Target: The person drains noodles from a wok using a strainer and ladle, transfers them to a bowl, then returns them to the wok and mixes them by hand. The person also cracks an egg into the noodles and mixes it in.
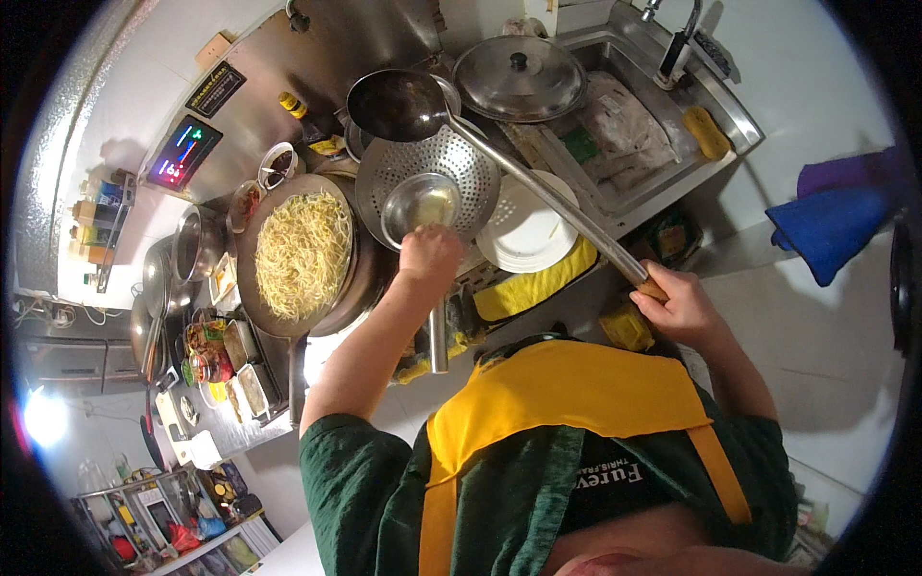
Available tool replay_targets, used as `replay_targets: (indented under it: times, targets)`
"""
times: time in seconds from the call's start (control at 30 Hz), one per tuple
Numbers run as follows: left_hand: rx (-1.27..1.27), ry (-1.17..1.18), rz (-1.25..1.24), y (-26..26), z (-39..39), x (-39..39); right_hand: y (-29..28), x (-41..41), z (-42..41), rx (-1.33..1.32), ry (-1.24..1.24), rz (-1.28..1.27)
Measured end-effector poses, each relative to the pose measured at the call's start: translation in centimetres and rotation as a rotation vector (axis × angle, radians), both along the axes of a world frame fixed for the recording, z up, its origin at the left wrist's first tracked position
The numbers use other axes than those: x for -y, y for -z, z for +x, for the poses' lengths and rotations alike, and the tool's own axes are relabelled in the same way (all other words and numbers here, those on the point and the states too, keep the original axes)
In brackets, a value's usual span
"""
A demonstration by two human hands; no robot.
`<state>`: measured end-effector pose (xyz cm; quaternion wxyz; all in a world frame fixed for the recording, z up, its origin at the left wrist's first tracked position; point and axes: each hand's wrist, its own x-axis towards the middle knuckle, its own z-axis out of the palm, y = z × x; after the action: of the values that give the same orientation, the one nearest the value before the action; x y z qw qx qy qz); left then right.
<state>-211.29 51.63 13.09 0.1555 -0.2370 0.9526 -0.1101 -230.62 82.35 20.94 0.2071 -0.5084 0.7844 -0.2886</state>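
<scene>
My left hand [432, 255] grips the near rim of a small metal bowl [412, 205] with a little liquid in it. That bowl is over a perforated metal strainer [475, 169], and a metal handle [438, 338] extends below my hand. In my right hand [677, 306] is the wooden end of a long-handled wok ladle [555, 205]. The dark bowl of the ladle [392, 108] is at the far end, above the strainer's back edge. Left of my left hand, a wok [252, 299] holds a heap of bean sprouts [302, 252].
White plates [529, 241] lie right of the strainer, by a yellow cloth [536, 288]. Behind are a domed lid [522, 75] and a steel sink [648, 187] with a sponge [706, 133]. Sauce bowls [277, 165] and a bottle [310, 122] stand behind the wok; ingredient containers [252, 385] are left.
</scene>
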Motion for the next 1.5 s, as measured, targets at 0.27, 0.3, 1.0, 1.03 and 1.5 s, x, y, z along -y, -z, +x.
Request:
replay_targets:
  times: [0.27, 0.3, 1.0, 1.03, 1.5]
  targets:
    - [-0.012, -0.027, 0.024, 0.2, -1.1, 0.2, 0.2, 0.2, 0.3, 0.023, 0.021, -0.039]
    - [0.053, -0.04, -0.007, 0.2, -0.7, 0.5, 0.3, 0.2, 0.3, 0.021, 0.04, -0.061]
    - [0.138, 0.039, -0.065, 1.9, -0.3, 1.4, 1.0, -1.5, 0.1, 0.178, 0.06, -0.048]
    - [0.104, 0.076, -0.071, 2.1, -0.5, 1.1, 1.0, -1.6, 0.1, 0.156, 0.058, -0.059]
    - [-0.2, 0.322, -0.085, 3.5, -3.4, -2.1, 2.0, -4.3, -1.4, 0.128, 0.085, -0.131]
